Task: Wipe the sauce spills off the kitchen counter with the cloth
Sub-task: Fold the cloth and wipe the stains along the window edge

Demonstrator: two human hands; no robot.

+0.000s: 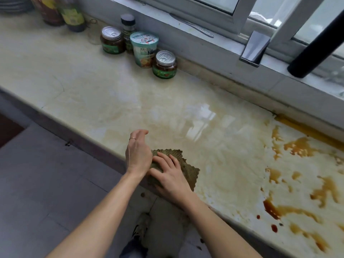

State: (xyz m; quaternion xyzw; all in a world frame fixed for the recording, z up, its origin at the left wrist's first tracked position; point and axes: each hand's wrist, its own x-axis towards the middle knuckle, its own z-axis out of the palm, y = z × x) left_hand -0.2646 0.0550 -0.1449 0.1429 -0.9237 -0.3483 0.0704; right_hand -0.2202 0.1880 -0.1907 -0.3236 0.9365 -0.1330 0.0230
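Note:
An olive-green textured cloth (188,169) lies on the beige marble counter (115,101) at its front edge. My right hand (170,176) rests flat on the cloth with the fingers spread. My left hand (138,152), a ring on one finger, is against the cloth's left side with its fingers loosely curled over the counter. Its thumb is hidden, so I cannot tell whether it holds the cloth. Brown sauce spills (297,148) cover the counter to the right, with darker drops (270,209) near the front edge. The stretch around the cloth shows pale wet smears.
Two sauce jars (164,65) (112,40), an instant-noodle cup (144,49) and a spice bottle (128,25) stand at the back by the window sill. Larger bottles (73,14) are at the far left. A black pole (320,41) leans at the window. Grey floor tiles lie below.

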